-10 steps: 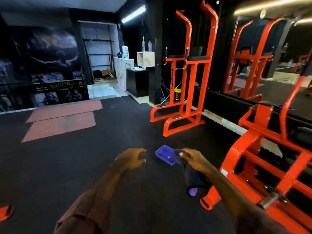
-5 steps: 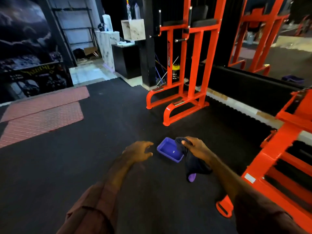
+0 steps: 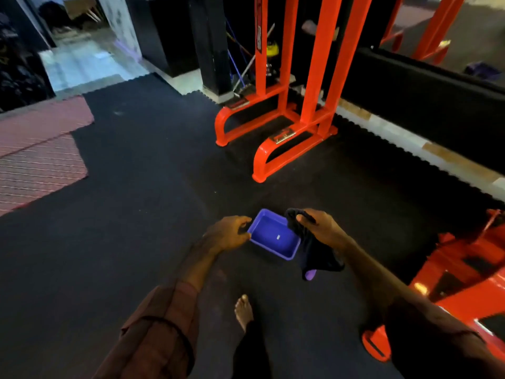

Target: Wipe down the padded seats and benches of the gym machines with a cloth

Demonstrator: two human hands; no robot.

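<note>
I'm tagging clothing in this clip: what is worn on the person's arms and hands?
Both hands, left hand and right hand, are bare with no gloves. The forearms are uncovered. Loose reddish-brown sleeves are pushed up near the elbows.

Black speckled rubber matting [image 3: 123, 214] covers the floor beneath the hands. A red ribbed mat [image 3: 35, 160] lies far to their left. Beyond them rises an orange steel machine frame [image 3: 289, 105], beside a black square pillar [image 3: 211, 45] and pale floor tiles [image 3: 82, 67].
</note>
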